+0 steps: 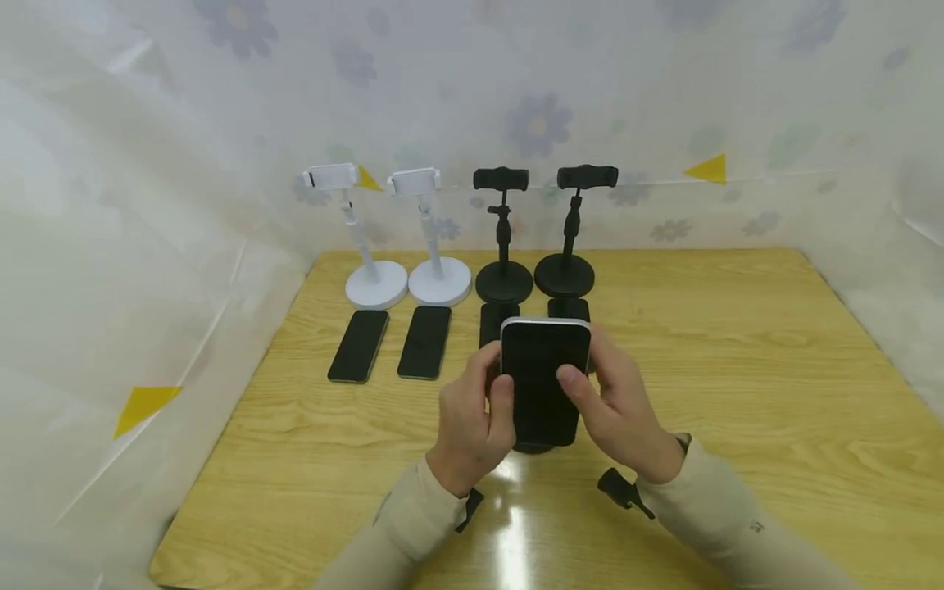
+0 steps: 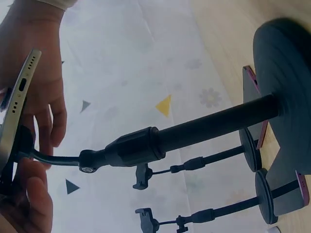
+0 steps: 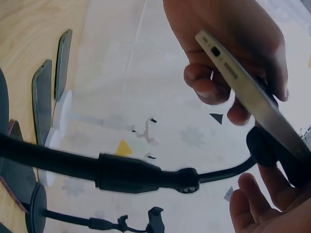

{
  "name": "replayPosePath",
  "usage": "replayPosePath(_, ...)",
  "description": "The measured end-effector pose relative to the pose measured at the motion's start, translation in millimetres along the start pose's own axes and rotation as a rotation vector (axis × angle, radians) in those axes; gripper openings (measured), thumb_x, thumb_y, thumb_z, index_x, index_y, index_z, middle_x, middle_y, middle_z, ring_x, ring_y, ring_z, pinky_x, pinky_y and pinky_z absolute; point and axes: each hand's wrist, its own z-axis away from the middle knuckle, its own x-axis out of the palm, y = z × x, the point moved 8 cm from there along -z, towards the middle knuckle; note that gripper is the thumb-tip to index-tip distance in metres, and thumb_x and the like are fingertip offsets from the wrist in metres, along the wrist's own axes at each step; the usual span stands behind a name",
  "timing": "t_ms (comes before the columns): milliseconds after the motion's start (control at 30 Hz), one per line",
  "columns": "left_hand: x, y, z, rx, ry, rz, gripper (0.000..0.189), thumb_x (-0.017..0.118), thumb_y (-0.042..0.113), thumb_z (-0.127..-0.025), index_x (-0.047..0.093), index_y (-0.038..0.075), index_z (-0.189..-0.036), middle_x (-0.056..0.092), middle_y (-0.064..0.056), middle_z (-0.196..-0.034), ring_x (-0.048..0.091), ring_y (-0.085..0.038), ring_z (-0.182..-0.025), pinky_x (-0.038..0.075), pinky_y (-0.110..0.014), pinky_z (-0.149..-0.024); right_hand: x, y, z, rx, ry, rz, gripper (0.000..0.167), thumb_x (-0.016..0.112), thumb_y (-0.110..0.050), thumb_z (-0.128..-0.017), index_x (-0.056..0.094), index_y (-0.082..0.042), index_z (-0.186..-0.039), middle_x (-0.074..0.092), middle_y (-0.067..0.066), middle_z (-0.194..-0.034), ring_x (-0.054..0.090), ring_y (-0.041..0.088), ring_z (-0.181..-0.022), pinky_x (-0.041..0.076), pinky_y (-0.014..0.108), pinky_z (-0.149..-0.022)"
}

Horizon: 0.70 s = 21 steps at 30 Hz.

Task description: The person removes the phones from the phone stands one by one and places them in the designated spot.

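Both hands hold a smartphone (image 1: 542,360) with a dark screen and pale metal edge, upright at the table's front middle. My left hand (image 1: 470,418) grips its left side, thumb along the edge. On the right side, my right hand (image 1: 628,414) grips it with the thumb over the screen. Behind the phone, the clamp head of a black phone stand (image 2: 218,124) meets its back; the wrist views show the stand's pole and bent neck. Whether the clamp is closed on the phone cannot be told. In the head view the phone hides most of this stand.
Along the back stand two white phone stands (image 1: 376,283) (image 1: 440,281) and two black ones (image 1: 504,283) (image 1: 564,274). In front of them lie phones, two on the left (image 1: 358,346) (image 1: 424,342) and two (image 1: 499,315) (image 1: 569,309) partly hidden. Wooden table (image 1: 774,393) extends rightward.
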Motion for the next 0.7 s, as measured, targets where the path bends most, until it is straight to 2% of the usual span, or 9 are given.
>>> replayPosePath(100, -0.2, 2.9, -0.8, 0.044, 0.037, -0.064, 0.036, 0.038, 0.024, -0.107, 0.058, -0.005, -0.113, 0.07, -0.011, -0.082, 0.066, -0.015, -0.063, 0.055, -0.024, -0.055, 7, 6, 1.7, 0.066, 0.001, -0.044, 0.023, 0.054, -0.005, -0.099, 0.056, 0.008, -0.118, 0.065, -0.003, -0.107, 0.064, 0.006, -0.091, 0.055, 0.02, -0.077)
replayPosePath(167, 0.2, 4.6, -1.0, 0.071, 0.061, -0.109, 0.037, 0.037, 0.024, -0.107, 0.06, -0.005, -0.108, 0.069, -0.011, -0.081, 0.067, -0.016, -0.064, 0.055, -0.026, -0.055, 9, 9, 3.1, 0.093, 0.014, -0.049, 0.023, 0.057, 0.0, -0.096, 0.056, 0.008, -0.117, 0.067, 0.001, -0.103, 0.065, 0.004, -0.09, 0.056, 0.021, -0.074)
replayPosePath(300, 0.9, 6.9, -1.8, 0.106, 0.083, -0.164, 0.037, 0.036, 0.022, -0.108, 0.061, -0.004, -0.1, 0.064, -0.009, -0.077, 0.064, -0.015, -0.061, 0.054, -0.026, -0.053, 11, 11, 4.0, 0.086, 0.053, -0.034, 0.019, 0.061, 0.003, -0.093, 0.058, 0.009, -0.111, 0.069, 0.008, -0.094, 0.066, 0.002, -0.085, 0.057, 0.02, -0.068)
replayPosePath(400, 0.8, 8.4, -2.6, 0.113, 0.083, -0.186, 0.038, 0.035, 0.022, -0.108, 0.06, -0.004, -0.1, 0.061, -0.008, -0.076, 0.061, -0.014, -0.059, 0.052, -0.026, -0.052, 12, 12, 5.2, 0.098, 0.069, -0.049, 0.018, 0.063, -0.004, -0.094, 0.06, 0.008, -0.108, 0.069, 0.001, -0.094, 0.066, 0.002, -0.083, 0.056, 0.019, -0.067)
replayPosePath(467, 1.6, 10.1, -2.8, 0.117, 0.076, -0.2, 0.039, 0.034, 0.022, -0.108, 0.06, -0.005, -0.102, 0.061, -0.008, -0.078, 0.061, -0.014, -0.059, 0.052, -0.025, -0.051, 11, 14, 6.0, 0.142, 0.078, -0.033, 0.021, 0.068, -0.006, -0.092, 0.061, 0.007, -0.106, 0.069, -0.002, -0.095, 0.066, 0.002, -0.081, 0.056, 0.02, -0.067)
replayPosePath(600, 2.5, 13.1, -3.6, 0.129, 0.065, -0.248, 0.04, 0.032, 0.021, -0.108, 0.06, -0.008, -0.107, 0.062, -0.01, -0.08, 0.059, -0.012, -0.056, 0.048, -0.021, -0.045, 11, 18, 5.6, 0.249, 0.095, 0.012, 0.024, 0.074, -0.001, -0.084, 0.064, 0.006, -0.104, 0.069, -0.006, -0.093, 0.066, 0.002, -0.078, 0.057, 0.023, -0.064)
replayPosePath(700, 1.4, 13.5, -4.2, 0.139, 0.071, -0.283, 0.04, 0.031, 0.02, -0.108, 0.06, -0.008, -0.106, 0.061, -0.009, -0.076, 0.054, -0.01, -0.051, 0.043, -0.02, -0.04, 12, 19, 5.0, 0.285, 0.106, 0.013, 0.023, 0.073, 0.004, -0.083, 0.064, 0.008, -0.104, 0.067, -0.014, -0.093, 0.067, 0.002, -0.076, 0.058, 0.023, -0.063)
